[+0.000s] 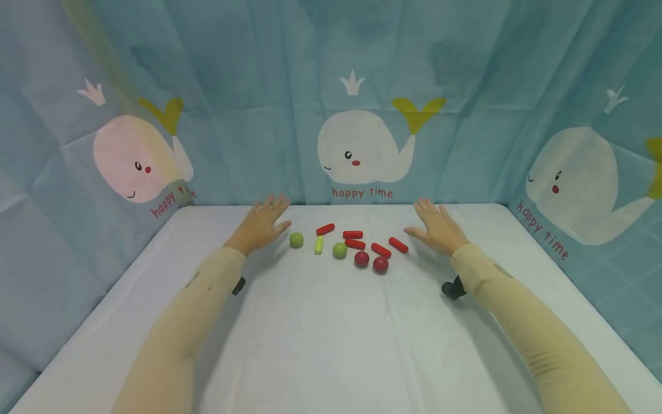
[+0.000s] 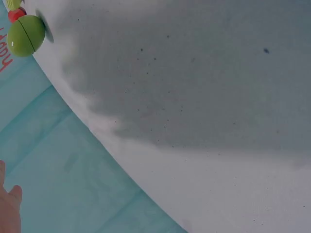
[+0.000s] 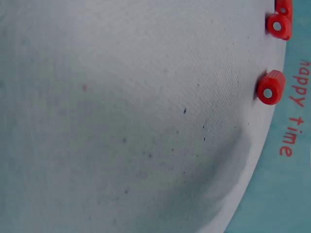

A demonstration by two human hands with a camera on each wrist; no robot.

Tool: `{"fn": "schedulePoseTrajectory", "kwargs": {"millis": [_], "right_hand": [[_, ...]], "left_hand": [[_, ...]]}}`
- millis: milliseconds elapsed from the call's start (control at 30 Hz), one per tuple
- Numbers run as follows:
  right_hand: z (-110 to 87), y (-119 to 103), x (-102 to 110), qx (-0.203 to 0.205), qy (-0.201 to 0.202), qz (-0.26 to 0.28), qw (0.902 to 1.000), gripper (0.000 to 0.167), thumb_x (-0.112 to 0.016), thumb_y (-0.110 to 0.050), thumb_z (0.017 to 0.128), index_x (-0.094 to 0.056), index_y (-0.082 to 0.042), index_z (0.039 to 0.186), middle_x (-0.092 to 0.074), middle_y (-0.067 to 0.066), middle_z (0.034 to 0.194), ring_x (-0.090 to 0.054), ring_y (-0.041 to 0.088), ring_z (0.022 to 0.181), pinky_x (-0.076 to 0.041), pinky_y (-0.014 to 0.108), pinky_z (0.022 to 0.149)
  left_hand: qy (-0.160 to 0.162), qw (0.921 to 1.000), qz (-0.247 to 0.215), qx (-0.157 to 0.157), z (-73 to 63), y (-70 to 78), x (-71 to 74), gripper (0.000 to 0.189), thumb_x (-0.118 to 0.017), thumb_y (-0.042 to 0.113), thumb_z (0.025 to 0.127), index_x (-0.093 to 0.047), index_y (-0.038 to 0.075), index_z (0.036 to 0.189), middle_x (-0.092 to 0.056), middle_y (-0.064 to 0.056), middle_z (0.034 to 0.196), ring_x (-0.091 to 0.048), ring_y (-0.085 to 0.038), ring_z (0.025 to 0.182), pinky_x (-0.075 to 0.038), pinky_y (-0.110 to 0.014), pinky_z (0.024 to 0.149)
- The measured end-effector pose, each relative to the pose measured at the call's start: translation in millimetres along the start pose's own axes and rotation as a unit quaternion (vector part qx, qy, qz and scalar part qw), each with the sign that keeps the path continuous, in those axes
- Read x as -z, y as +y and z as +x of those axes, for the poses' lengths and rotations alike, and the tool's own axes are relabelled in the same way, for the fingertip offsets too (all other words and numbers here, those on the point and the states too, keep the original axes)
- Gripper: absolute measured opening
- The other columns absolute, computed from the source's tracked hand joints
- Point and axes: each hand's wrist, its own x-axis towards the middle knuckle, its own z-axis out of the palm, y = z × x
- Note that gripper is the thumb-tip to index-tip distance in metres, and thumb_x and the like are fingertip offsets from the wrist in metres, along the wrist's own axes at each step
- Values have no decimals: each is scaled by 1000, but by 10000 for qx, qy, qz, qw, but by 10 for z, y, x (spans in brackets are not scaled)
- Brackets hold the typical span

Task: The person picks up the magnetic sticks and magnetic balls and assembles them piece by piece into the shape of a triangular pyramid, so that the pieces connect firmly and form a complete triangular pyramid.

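Note:
My left hand (image 1: 261, 226) is held over the far left of the white table, fingers spread and holding nothing. Nearest to it sits a round green toy fruit (image 1: 296, 240) with a seam around it, also seen as a green toy fruit (image 2: 26, 36) in the left wrist view. My right hand (image 1: 438, 228) hovers at the far right, fingers straight, with a red stick-shaped piece (image 1: 398, 245) just to its left. Between the hands lie several more red sticks (image 1: 353, 234), a yellow-green stick (image 1: 319, 245), another green toy fruit (image 1: 339, 250) and two dark red balls (image 1: 380, 264).
The white table (image 1: 320, 333) ends at a blue curtain (image 1: 248, 161) with whale prints, which closes off the back and both sides. Black wrist mounts (image 1: 454, 288) hang under the sleeves. Red sticks (image 3: 270, 88) with pale round dots on their ends show in the right wrist view.

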Motion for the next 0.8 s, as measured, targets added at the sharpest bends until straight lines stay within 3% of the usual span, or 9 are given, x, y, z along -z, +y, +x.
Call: {"fn": "schedulePoseTrajectory", "kwargs": {"millis": [233,467,800], "right_hand": [[-42,-41,-27,185,14,71,9998,84,-51,-50,98,-18,1,157,-13,23,165,-8,39,154,-2,56,124],[-33,-113,-21,179,-85,67,9998,84,-54,-49,97,-18,-2,158,-12,20,166,-7,36,155,-1,55,125],[-90,-211,-96,118,-121,367,9992,82,-58,-44,97,-19,-5,158,-12,17,167,-8,35,155,-7,53,125]], "left_hand": [[-95,9995,76,-300,-70,58,9,65,-40,40,105,-21,9,158,-18,-14,166,-12,-38,154,-9,-60,123],[-437,9976,310,-440,-139,87,49,68,-45,42,103,-20,11,159,-18,-14,166,-12,-38,154,-12,-59,123],[-464,9969,-208,-604,-97,132,-189,68,-47,42,102,-23,10,158,-20,-15,166,-14,-39,154,-15,-58,123]]}}
